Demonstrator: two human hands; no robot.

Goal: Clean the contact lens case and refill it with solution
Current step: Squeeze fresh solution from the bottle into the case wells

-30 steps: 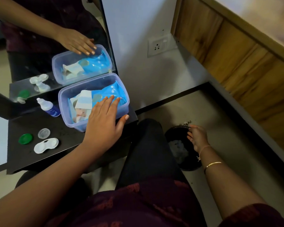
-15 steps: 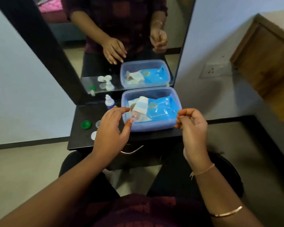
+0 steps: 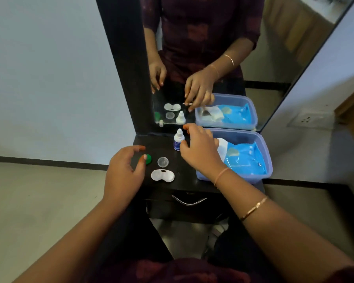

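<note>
The white contact lens case (image 3: 162,175) lies open on the dark dresser top (image 3: 184,181). Its clear cap (image 3: 163,161) and green cap (image 3: 148,159) lie just behind it. A small white solution bottle (image 3: 179,139) with a blue label stands upright near the mirror. My left hand (image 3: 124,170) hovers with fingers apart, one fingertip at the green cap. My right hand (image 3: 200,152) curls beside the bottle, thumb and forefinger apart on its right side, holding nothing that I can see.
A translucent blue box (image 3: 268,160) holding a blue wipes packet (image 3: 245,158) sits on the right of the dresser top. A mirror (image 3: 274,58) stands behind. A drawer handle (image 3: 189,201) is below the front edge, and floor lies on both sides.
My left hand left the box and moved left over the green cap. My right hand rose from the dark bin on the floor and reached beside the bottle. The view swung towards the mirror.
</note>
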